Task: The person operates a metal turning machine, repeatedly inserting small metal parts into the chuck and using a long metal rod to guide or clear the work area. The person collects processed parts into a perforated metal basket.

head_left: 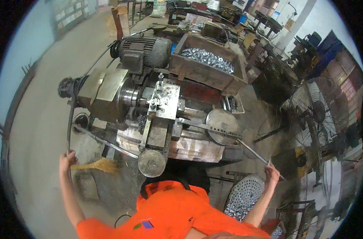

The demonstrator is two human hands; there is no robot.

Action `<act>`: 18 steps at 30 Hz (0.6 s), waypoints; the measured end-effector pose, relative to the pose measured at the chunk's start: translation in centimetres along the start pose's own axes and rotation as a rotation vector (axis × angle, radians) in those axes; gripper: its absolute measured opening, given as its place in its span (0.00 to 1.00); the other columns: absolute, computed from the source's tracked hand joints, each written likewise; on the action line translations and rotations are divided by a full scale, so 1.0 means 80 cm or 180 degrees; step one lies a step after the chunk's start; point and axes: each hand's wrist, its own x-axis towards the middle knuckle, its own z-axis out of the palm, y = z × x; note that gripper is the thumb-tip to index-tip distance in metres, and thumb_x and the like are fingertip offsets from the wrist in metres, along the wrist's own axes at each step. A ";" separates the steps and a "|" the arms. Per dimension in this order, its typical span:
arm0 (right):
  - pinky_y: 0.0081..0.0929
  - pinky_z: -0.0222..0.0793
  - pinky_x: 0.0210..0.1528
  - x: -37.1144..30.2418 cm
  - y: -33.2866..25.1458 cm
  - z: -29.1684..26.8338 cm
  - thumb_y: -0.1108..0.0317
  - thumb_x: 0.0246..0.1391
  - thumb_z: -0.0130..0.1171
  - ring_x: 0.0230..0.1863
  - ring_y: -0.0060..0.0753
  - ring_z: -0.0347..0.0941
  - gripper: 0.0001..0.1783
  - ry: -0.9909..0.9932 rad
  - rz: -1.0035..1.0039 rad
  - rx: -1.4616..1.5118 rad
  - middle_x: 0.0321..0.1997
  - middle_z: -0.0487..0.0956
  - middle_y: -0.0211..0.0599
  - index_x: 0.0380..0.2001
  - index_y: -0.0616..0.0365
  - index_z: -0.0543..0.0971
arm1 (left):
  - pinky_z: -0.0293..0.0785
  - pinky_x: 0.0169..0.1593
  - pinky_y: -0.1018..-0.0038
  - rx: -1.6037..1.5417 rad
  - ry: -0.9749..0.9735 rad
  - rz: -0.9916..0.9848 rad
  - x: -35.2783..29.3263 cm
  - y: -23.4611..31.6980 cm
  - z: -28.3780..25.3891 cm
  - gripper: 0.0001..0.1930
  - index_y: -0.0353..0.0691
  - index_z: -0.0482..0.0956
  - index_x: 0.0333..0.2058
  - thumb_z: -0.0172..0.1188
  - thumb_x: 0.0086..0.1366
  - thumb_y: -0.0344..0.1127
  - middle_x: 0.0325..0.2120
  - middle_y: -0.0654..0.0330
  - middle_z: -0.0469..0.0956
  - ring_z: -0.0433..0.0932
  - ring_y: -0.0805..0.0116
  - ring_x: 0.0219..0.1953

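A small lathe-like machine with a grey, oily spindle housing stands in front of me. Out to the left, my left hand is closed around a long dark rod that runs up beside the housing. On the other side, my right hand grips a shiny metal lever. That lever slants up to a flat bar with holes, above a round metal disc. Between the spindle and the disc is a metal tool block with bolts. A second bright rod reaches toward a round handwheel near my waist.
Behind the machine are a ribbed motor and a wooden box of small metal parts. A straw broom lies by my left hand. A perforated basket with metal parts sits near my right forearm. A large fan stands at right.
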 end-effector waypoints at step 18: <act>0.34 0.67 0.46 -0.123 -0.101 0.695 0.66 0.25 0.56 0.44 0.46 0.69 0.16 -0.4085 -0.3299 -0.2867 0.41 0.77 0.39 0.25 0.55 0.83 | 0.70 0.36 0.55 0.3251 0.0860 0.0132 -0.134 0.015 0.007 0.23 0.32 0.69 0.43 0.62 0.51 0.38 0.26 0.43 0.76 0.75 0.43 0.32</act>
